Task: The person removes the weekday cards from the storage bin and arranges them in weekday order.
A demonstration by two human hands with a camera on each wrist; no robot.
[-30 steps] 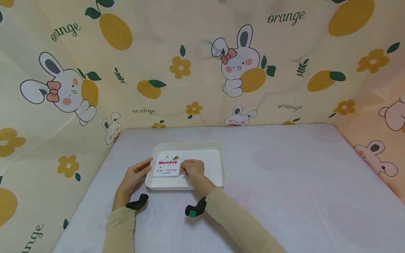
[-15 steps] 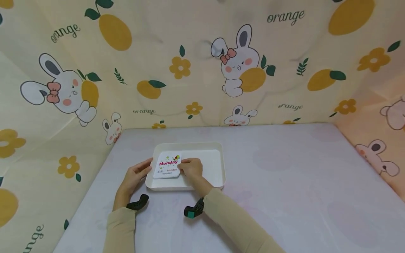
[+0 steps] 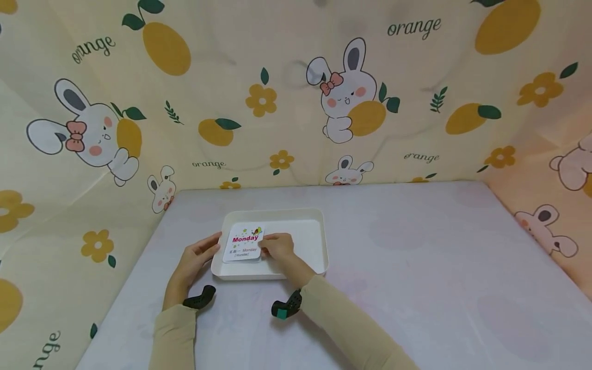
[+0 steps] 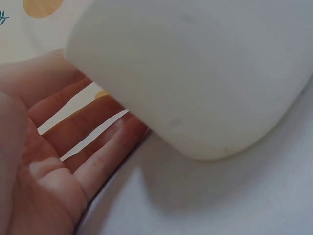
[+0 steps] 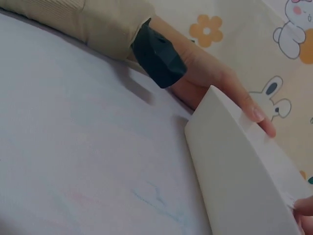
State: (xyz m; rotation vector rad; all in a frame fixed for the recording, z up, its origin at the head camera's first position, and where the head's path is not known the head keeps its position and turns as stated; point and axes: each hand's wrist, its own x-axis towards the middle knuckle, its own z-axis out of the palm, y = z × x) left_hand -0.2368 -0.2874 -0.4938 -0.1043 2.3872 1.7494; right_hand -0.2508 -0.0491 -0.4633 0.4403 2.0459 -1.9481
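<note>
fingers | right hand (image 3: pixel 278 246): pinching monday card (image 3: pixel 241 245) | left hand (image 3: pixel 193 259): extended, touching white tray (image 3: pixel 309 246)

The tray (image 3: pixel 307 241) is white, the card (image 3: pixel 242 246) red-lettered white, the backdrop (image 3: pixel 259 46) cream with mustard flowers (image 3: pixel 254 96).

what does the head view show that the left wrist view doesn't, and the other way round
Only the head view: the Monday card, the right hand pinching its right edge, and both sleeves.
Only the left wrist view: the palm of the left hand.
Both: the left hand touching the tray, plus the table and printed backdrop.
</note>
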